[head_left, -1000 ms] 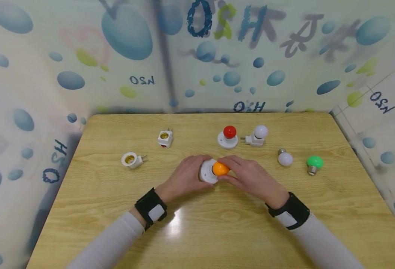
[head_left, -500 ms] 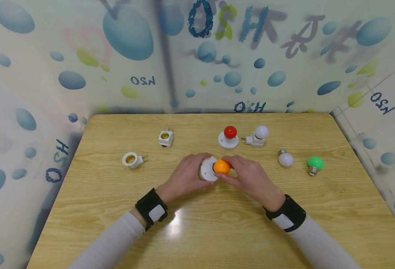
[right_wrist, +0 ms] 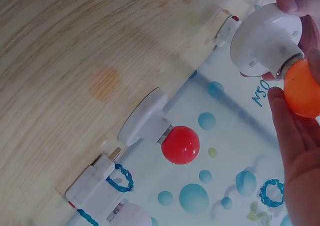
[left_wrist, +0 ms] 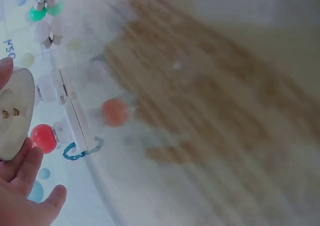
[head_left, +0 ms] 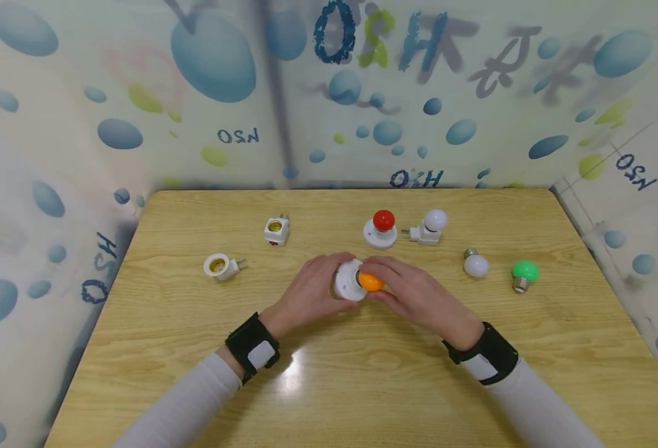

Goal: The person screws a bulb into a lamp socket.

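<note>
My left hand [head_left: 313, 285] grips a round white lamp holder [head_left: 348, 281] by its rim, over the middle of the table. An orange bulb [head_left: 371, 283] sits in the holder's socket, tilted to the right, and my right hand [head_left: 421, 298] pinches it between thumb and fingers. In the right wrist view a strip of the metal screw base [right_wrist: 290, 65] shows between the orange bulb [right_wrist: 302, 91] and the socket. The underside of the lamp holder [left_wrist: 16, 110], with small brass-coloured contacts, faces the left wrist camera.
Behind the hands stand a red bulb [head_left: 384, 220] in a round holder and a white bulb [head_left: 435, 220] in a plug-in socket. Loose white [head_left: 476, 265] and green [head_left: 525, 271] bulbs lie at right. Two bulbless plug-in sockets, a round one [head_left: 220, 266] and a square one [head_left: 276, 230], lie at left.
My right hand's fingers have shifted round the orange bulb, now lying further over its top. The lamp holder has moved very slightly; the left hand keeps its grip.
</note>
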Demonstrator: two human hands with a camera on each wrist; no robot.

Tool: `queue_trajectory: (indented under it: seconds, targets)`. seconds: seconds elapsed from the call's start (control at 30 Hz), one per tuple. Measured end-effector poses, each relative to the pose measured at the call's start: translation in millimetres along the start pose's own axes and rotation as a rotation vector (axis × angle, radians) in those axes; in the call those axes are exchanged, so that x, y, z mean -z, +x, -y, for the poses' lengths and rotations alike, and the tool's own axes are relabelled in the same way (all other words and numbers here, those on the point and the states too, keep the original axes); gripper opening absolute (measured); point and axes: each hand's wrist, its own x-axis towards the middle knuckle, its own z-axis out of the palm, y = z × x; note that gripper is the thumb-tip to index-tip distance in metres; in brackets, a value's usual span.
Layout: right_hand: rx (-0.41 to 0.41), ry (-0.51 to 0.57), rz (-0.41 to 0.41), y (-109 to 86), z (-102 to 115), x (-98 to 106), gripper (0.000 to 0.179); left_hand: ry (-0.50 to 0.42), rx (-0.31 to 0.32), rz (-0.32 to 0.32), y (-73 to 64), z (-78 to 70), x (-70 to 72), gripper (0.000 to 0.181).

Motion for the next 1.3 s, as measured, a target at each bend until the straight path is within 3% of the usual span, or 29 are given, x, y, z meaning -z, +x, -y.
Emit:
queue_trajectory:
  seconds: [0.2, 0.47, 0.6, 0.7, 0.87, 1.0, 1.1, 1.3]
  targets:
    - [-0.005, -0.045, -0.087, 0.7, 2.8, -1.8, 0.061, 0.066, -0.039, -0.040, 0.5, -3.4, -0.4, 0.083]
    - [-0.056, -0.083, -0.196, 3.0, 10.9, -8.0, 0.061, 0.191, -0.082, -0.134, 1.0, -6.3, -0.4, 0.084]
    - [-0.079, -0.085, -0.212, 3.4, 12.7, -9.8, 0.058, 0.217, -0.086, -0.146, 0.8, -6.4, -0.6, 0.085]
    - [-0.102, -0.067, -0.182, 3.3, 10.9, -8.8, 0.058, 0.149, -0.065, -0.104, 0.4, -6.4, 0.8, 0.083]
    - [-0.130, 0.003, -0.067, 1.6, 5.6, -3.2, 0.080, -0.099, 0.028, 0.026, 0.4, -5.8, 4.7, 0.078]
    - [-0.127, 0.098, -0.011, 1.0, 3.4, 1.8, 0.069, -0.210, 0.083, 0.113, 0.9, -4.5, 6.1, 0.079]
    - [-0.104, 0.136, -0.015, 1.6, 2.0, 3.2, 0.058, -0.220, 0.080, 0.122, 1.3, -3.9, 5.3, 0.080]
    - [-0.052, 0.102, -0.077, 4.6, 3.6, 3.6, 0.055, -0.128, 0.044, 0.049, 0.9, -6.6, 3.2, 0.080]
